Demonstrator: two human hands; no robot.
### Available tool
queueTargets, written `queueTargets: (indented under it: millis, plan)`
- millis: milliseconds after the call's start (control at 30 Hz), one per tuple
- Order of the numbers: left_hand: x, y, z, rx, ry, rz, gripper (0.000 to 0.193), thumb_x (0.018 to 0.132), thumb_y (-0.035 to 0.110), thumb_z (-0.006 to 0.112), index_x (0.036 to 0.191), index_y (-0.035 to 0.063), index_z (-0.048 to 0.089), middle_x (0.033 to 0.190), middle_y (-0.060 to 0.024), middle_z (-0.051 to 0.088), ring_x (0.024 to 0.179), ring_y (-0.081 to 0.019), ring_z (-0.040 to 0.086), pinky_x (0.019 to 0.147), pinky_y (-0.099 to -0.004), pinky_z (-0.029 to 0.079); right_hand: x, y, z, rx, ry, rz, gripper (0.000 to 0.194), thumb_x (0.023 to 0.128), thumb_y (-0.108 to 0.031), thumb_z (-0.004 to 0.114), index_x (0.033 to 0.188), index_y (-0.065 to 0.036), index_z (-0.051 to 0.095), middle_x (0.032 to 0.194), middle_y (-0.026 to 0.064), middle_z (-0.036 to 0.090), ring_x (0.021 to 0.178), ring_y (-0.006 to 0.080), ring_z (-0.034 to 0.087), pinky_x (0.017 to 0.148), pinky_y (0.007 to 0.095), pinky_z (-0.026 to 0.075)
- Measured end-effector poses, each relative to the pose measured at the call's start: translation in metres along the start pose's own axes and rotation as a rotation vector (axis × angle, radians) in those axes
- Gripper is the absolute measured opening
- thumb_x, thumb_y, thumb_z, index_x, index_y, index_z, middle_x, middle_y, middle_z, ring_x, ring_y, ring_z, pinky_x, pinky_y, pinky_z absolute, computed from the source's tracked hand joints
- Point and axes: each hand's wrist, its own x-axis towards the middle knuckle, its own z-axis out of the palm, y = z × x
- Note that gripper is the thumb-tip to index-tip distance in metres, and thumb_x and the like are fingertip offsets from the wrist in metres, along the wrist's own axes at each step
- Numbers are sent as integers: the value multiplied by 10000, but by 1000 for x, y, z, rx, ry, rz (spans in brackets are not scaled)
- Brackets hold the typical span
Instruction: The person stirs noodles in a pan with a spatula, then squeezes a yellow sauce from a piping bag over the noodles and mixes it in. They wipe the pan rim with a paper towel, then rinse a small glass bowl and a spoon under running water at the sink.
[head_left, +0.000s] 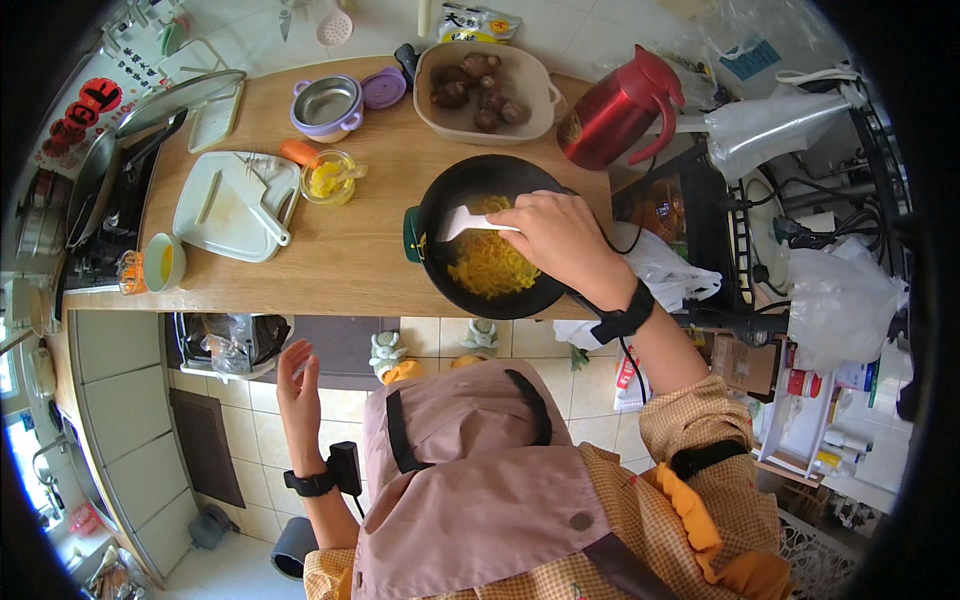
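My right hand (557, 234) grips the handle of a white spatula (460, 223), its blade resting inside the left part of a black wok (442, 277). Yellow shredded food (495, 262) lies in the wok under and beside that hand. The wok, with a green side handle (412, 234), stands near the counter's front edge. My left hand (298, 379) hangs in the air below the counter edge, holding nothing, fingers slightly apart. Left of the wok are a small glass bowl (328, 196) with yellow food, a carrot (299, 151) and a white cutting board (217, 238) bearing a white-handled knife (259, 210).
A basin (425, 120) of brown root vegetables and a red thermos jug (611, 120) stand behind the wok. A purple-handled steel bowl (326, 103) is at the back. A pale green bowl (165, 262) sits near the stove (135, 187) at left; a cable runs down at right.
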Motion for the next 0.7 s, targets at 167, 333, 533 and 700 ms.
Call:
queueTargets:
  millis: [167, 333, 533, 700]
  plan:
    - [1, -2, 0, -14, 12, 27, 327, 964, 168, 595, 1247, 11, 548, 1216, -117, 617, 1114, -195, 582, 934, -321, 466, -3, 8, -1, -71, -138, 59, 208, 799, -166, 679, 993, -157, 753, 760, 67, 628, 789, 266, 631, 651, 403, 496]
    - [-4, -5, -1, -26, 20, -6, 319, 966, 160, 588, 1246, 11, 548, 1219, -118, 615, 1113, -199, 582, 934, -322, 467, -15, 3, -14, -30, -94, -77, 210, 794, -175, 686, 992, -158, 755, 744, 58, 618, 780, 258, 628, 644, 394, 496]
    - [-4, -7, -4, -31, 21, -3, 318, 965, 155, 587, 1245, 9, 548, 1218, -121, 613, 1114, -203, 583, 936, -324, 467, -18, -6, -25, -50, -149, -49, 199, 778, -155, 690, 963, -145, 762, 781, 65, 655, 806, 250, 646, 666, 379, 507]
    - [-3, -7, -2, -27, 25, -1, 323, 961, 157, 591, 1244, 8, 549, 1222, -125, 613, 1120, -206, 582, 939, -327, 465, -20, -10, -21, -4, -149, -22, 193, 774, -142, 690, 952, -139, 764, 785, 73, 671, 813, 252, 657, 688, 379, 518]
